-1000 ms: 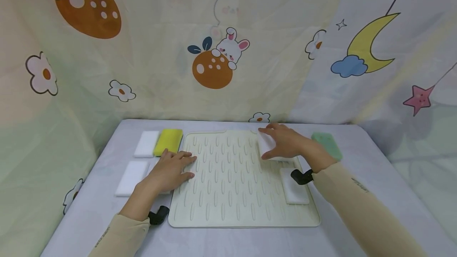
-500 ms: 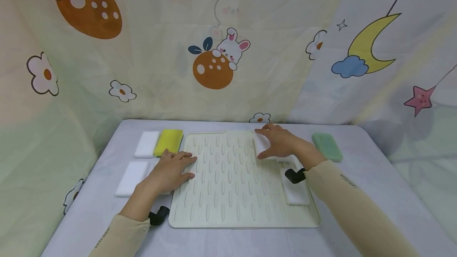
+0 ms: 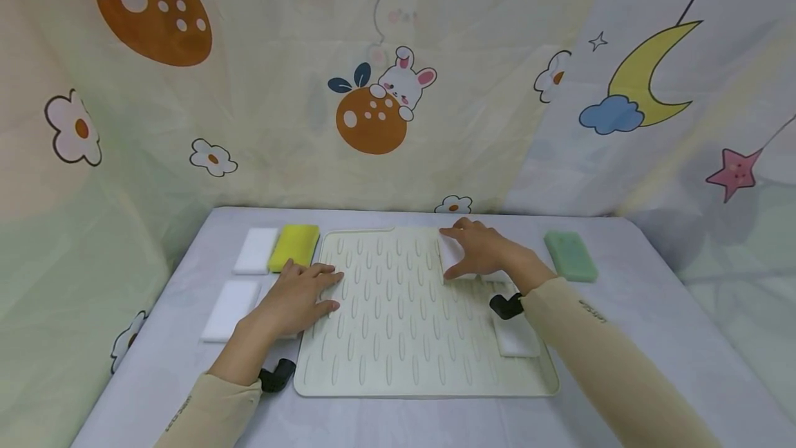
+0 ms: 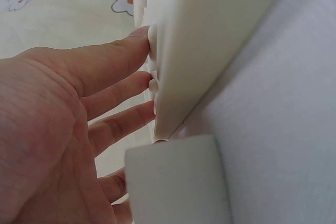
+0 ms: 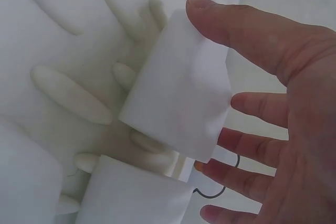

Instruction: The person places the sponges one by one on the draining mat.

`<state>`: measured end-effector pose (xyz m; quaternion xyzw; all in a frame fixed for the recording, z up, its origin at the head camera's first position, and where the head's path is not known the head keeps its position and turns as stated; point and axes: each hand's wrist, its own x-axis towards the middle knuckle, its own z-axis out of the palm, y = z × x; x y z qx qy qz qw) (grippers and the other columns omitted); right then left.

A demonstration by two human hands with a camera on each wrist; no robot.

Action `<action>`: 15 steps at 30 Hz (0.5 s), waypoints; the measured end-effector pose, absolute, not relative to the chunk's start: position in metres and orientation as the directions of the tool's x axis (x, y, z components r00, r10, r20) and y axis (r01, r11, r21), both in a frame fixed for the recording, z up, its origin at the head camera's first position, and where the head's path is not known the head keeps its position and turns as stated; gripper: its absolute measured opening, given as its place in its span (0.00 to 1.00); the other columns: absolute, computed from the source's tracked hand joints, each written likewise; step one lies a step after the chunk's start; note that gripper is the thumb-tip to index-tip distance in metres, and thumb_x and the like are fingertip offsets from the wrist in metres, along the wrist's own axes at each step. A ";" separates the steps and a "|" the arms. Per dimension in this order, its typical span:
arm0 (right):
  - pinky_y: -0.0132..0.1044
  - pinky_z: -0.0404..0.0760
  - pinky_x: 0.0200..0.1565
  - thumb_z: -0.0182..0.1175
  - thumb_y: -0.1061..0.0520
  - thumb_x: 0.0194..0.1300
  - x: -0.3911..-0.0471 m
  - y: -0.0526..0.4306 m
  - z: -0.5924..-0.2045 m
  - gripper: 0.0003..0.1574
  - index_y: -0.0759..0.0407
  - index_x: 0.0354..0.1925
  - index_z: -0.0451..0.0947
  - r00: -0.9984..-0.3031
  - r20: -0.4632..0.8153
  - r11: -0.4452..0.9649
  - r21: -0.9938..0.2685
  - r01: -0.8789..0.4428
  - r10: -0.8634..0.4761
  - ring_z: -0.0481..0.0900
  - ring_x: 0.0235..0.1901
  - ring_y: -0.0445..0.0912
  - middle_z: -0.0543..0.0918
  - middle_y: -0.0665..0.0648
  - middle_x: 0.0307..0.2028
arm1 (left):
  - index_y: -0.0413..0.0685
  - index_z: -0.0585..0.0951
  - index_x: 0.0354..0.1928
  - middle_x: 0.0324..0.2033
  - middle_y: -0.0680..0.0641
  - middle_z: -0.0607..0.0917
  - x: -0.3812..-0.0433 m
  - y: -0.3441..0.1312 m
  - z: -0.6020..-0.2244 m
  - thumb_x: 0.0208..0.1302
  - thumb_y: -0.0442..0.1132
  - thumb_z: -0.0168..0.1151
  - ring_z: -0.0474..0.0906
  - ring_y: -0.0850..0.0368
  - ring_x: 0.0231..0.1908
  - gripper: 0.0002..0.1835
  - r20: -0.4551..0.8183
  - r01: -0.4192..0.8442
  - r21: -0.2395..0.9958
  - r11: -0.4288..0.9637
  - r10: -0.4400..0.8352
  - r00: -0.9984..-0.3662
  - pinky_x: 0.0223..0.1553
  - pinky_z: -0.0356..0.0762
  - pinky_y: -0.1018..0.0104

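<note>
My right hand [image 3: 480, 251] holds a white sponge [image 5: 173, 87] between thumb and fingers at the back right of the cream ribbed mat [image 3: 398, 365]. The sponge sits over the raised ribs, partly covered by the hand in the head view. A second white sponge [image 5: 139, 195] lies just right of it on the mat. A third white sponge [image 3: 517, 339] lies nearer the front right corner, partly behind the sleeve. My left hand [image 3: 297, 297] rests with spread fingers on the mat's left edge; its thumb [image 4: 118, 61] touches the ribs.
Left of the mat lie a yellow sponge [image 3: 295, 247] and several white ones, including one at the back left [image 3: 256, 251] and one in front of it [image 3: 230, 311]. One white block [image 4: 176, 182] sits close beside my left hand. A green sponge [image 3: 570, 256] lies right of the mat.
My right hand has moved slightly left with its white sponge, uncovering more of the second white sponge and the green sponge. My left hand has stayed in place.
</note>
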<state>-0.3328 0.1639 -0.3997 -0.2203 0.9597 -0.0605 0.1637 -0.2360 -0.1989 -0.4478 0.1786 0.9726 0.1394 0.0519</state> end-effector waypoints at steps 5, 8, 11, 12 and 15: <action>0.67 0.64 0.73 0.75 0.33 0.57 -0.334 0.163 -0.404 0.64 0.51 0.81 0.58 -0.851 -0.297 0.901 -0.179 -0.396 -0.433 0.61 0.75 0.64 0.62 0.63 0.76 | 0.54 0.76 0.72 0.72 0.44 0.74 -0.237 -0.199 -0.448 0.69 0.50 0.69 0.68 0.32 0.67 0.31 -0.051 0.335 0.290 0.897 0.364 -0.930 0.79 0.44 0.31; 0.66 0.64 0.73 0.75 0.33 0.57 -0.335 0.162 -0.406 0.64 0.50 0.81 0.58 -0.851 -0.301 0.902 -0.178 -0.392 -0.430 0.61 0.75 0.64 0.63 0.63 0.76 | 0.54 0.76 0.72 0.72 0.44 0.74 -0.237 -0.200 -0.449 0.69 0.50 0.69 0.68 0.32 0.67 0.32 -0.054 0.332 0.291 0.897 0.362 -0.931 0.79 0.44 0.31; 0.67 0.64 0.73 0.75 0.32 0.57 -0.335 0.162 -0.406 0.64 0.51 0.81 0.58 -0.849 -0.302 0.901 -0.174 -0.397 -0.433 0.61 0.75 0.64 0.63 0.63 0.76 | 0.54 0.75 0.73 0.72 0.45 0.74 -0.237 -0.200 -0.450 0.68 0.50 0.69 0.68 0.32 0.67 0.32 -0.059 0.324 0.297 0.898 0.356 -0.932 0.79 0.44 0.32; 0.67 0.65 0.72 0.75 0.32 0.57 -0.335 0.161 -0.406 0.63 0.51 0.81 0.58 -0.849 -0.301 0.900 -0.173 -0.400 -0.435 0.61 0.75 0.64 0.63 0.63 0.76 | 0.54 0.75 0.73 0.72 0.45 0.74 -0.237 -0.200 -0.450 0.68 0.50 0.69 0.67 0.32 0.67 0.32 -0.060 0.322 0.300 0.898 0.355 -0.933 0.79 0.44 0.32; 0.66 0.65 0.72 0.75 0.32 0.57 -0.333 0.160 -0.405 0.63 0.51 0.81 0.59 -0.849 -0.301 0.901 -0.168 -0.400 -0.434 0.62 0.75 0.64 0.63 0.63 0.76 | 0.54 0.75 0.73 0.72 0.45 0.74 -0.237 -0.200 -0.451 0.68 0.50 0.69 0.68 0.32 0.67 0.32 -0.058 0.322 0.302 0.897 0.355 -0.933 0.79 0.44 0.32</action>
